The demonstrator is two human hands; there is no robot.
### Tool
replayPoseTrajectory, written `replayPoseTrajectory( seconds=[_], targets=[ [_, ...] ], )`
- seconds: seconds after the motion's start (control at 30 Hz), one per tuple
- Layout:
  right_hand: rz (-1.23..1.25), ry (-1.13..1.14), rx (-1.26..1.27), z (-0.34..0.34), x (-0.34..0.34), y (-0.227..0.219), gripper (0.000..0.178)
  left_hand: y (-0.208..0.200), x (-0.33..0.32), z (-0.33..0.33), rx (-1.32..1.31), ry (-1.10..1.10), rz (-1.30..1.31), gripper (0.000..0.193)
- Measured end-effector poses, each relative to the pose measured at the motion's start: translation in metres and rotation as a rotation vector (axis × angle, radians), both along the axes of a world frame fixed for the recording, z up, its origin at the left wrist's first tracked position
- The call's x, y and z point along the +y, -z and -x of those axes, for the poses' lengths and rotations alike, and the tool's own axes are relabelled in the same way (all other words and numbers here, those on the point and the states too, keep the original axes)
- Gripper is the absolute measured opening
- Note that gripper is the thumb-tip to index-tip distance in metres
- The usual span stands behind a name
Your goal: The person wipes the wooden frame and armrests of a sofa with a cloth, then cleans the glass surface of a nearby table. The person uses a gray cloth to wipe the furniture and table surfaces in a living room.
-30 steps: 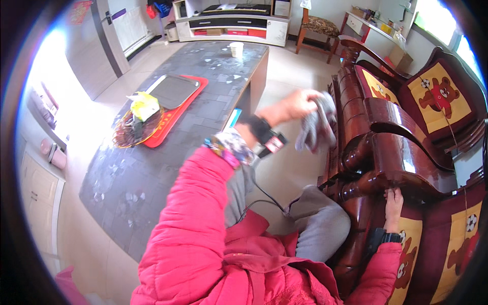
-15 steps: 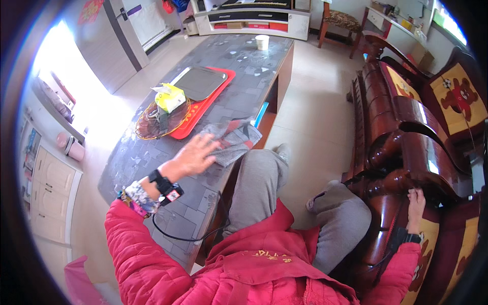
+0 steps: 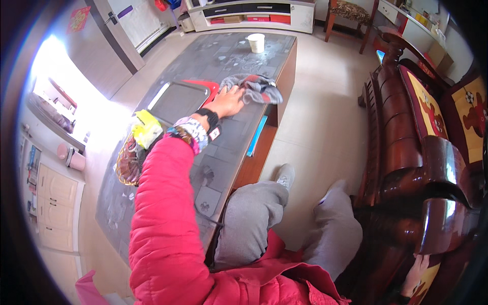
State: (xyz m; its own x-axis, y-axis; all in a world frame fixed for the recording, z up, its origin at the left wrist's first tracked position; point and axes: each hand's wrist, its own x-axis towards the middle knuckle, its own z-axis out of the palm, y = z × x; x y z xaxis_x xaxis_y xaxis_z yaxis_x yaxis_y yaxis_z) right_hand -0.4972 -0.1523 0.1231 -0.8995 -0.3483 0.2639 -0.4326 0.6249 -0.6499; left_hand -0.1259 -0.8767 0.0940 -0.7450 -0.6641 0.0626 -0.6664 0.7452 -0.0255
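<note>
My left hand (image 3: 227, 103) is pressed against a bunched grey cloth (image 3: 258, 89) with reddish patches, on the dark patterned table (image 3: 216, 168). Its fingers are closed on the near edge of the cloth. Left of that hand lie a dark rectangular tray (image 3: 179, 101) and a red tray (image 3: 211, 87), partly covered. My sleeve partly hides a wire basket (image 3: 127, 161) with a yellow-and-white packet (image 3: 146, 128) in it. At the lower right, my right hand (image 3: 417, 273) rests fingers outstretched against the edge of the wooden sofa's armrest (image 3: 445, 226), holding nothing.
A white cup (image 3: 256, 43) stands at the table's far end. Something blue (image 3: 257, 136) sits on the shelf under the tabletop. The brown wooden sofa (image 3: 394, 132) with bear-patterned cushions runs along the right. Beyond the table is a white cabinet (image 3: 302, 18).
My left hand has come down onto the cloth and moved away from me along the table; the cloth has shifted with it and bunched up. My right hand stays at the armrest.
</note>
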Motion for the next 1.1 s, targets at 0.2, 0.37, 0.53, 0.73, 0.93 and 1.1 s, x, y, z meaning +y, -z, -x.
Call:
replayPoseTrajectory(
  seconds=[0.2, 0.37, 0.53, 0.73, 0.93, 1.1],
  targets=[
    [0.025, -0.23, -0.072, -0.028, -0.027, -0.031, 0.012, -0.008, 0.014, 0.002, -0.062, 0.135, 0.141, 0.039],
    [0.094, -0.37, -0.052, -0.042, -0.05, -0.044, 0.014, -0.022, 0.119, -0.086, 0.03, 0.272, 0.045, 0.042],
    [0.107, -0.427, -0.028, -0.05, -0.051, -0.052, 0.021, -0.04, 0.234, -0.171, 0.023, 0.211, -0.01, 0.043],
    [0.024, -0.778, -0.16, -0.128, -0.092, -0.071, 0.013, -0.064, 0.295, -0.218, 0.01, 0.216, -0.138, 0.04],
    [0.059, -1.168, -0.415, -0.173, -0.203, -0.051, 0.012, -0.068, 0.277, -0.192, 0.005, 0.118, -0.18, 0.036],
    [0.275, -1.396, -0.384, -0.202, -0.325, -0.031, 0.025, -0.056, 0.226, -0.156, -0.01, 0.059, -0.223, 0.036]
  ],
)
